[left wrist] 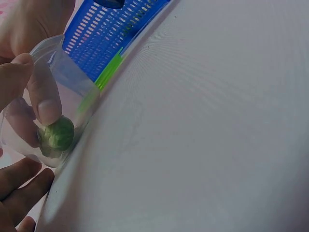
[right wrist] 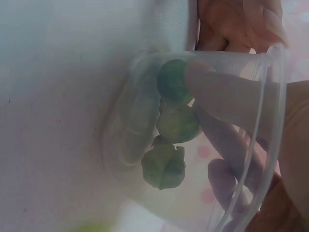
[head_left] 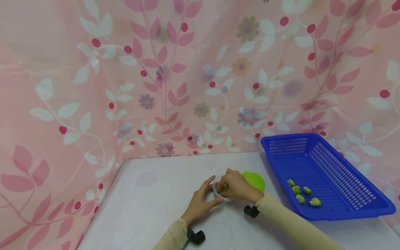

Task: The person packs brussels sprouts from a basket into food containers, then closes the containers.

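Observation:
My left hand (head_left: pixel 200 202) holds a clear plastic tub (head_left: pixel 215 189) from the side, thumb and fingers spread round its wall on the table. The right hand (head_left: pixel 236 184) reaches down into the tub, its fingers pinching a green Brussels sprout (right wrist: pixel 174 82). Below that one, in the right wrist view, a second sprout (right wrist: pixel 177 123) and a third sprout (right wrist: pixel 163 166) show through the cloudy wall. From the left wrist side, a single sprout (left wrist: pixel 59 134) appears at the right fingertips. A bright green lid (head_left: pixel 254 180) lies just behind the right hand.
To the right stands a blue slotted basket (head_left: pixel 331 173), with several Brussels sprouts (head_left: pixel 297 190) gathered in its near left corner. A white cloth covers the table (head_left: pixel 140 201). Behind its far edge hangs a pink floral curtain (head_left: pixel 200 86).

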{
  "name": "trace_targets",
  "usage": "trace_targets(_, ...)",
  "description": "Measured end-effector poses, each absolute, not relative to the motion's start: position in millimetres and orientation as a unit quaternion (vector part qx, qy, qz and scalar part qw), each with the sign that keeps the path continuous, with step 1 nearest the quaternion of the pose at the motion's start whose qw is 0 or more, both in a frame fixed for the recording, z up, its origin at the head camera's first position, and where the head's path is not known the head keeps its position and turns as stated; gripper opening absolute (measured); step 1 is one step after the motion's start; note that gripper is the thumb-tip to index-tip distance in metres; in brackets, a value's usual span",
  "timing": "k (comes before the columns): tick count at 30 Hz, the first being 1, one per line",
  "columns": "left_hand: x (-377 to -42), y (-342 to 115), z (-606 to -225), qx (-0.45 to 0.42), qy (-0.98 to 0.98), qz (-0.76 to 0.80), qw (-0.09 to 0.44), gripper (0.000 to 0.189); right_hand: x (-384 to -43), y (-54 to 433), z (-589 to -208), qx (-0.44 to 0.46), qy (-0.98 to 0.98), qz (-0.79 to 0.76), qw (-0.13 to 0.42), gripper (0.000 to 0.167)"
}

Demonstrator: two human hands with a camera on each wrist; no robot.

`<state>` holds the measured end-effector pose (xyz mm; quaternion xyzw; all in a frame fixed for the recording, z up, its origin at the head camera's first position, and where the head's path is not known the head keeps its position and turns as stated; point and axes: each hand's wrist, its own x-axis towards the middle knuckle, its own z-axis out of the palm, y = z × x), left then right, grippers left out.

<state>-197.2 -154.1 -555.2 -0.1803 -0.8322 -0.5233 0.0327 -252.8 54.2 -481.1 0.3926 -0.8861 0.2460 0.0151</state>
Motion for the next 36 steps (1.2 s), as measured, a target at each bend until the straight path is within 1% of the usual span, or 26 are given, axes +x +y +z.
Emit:
trace_targets(12, -197, -155, -552, -0.181, -0.833, -0.522, 0.036, 0.085, -252, 51, -480, 0.382, -0.892, 0.240, 0.019, 0.016)
trace_targets(22, -198, -155, -559, -0.185, -0.832, -0.522, 0.038, 0.086, -251, 51, -480, 0.402, -0.893, 0.201, 0.008, 0.011)
trace_targets(27, -197, -155, -559, -0.188, -0.832, -0.520, 0.040, 0.086, -252, 53, -479, 0.419, -0.882, 0.215, 0.010, 0.010)
trace_targets(31, -197, -156, -558, -0.202, -0.832, -0.514, 0.050, 0.086, -254, 60, -468, 0.453, -0.845, 0.283, -0.008, 0.011)
trace_targets(34, -197, -155, -558, -0.202, -0.830, -0.517, 0.048, 0.087, -255, 70, -453, 0.462, -0.823, 0.328, -0.028, 0.012)
trace_targets(36, -198, -155, -558, -0.195, -0.830, -0.521, 0.040, 0.088, -256, 77, -441, 0.459, -0.822, 0.334, -0.030, 0.013)
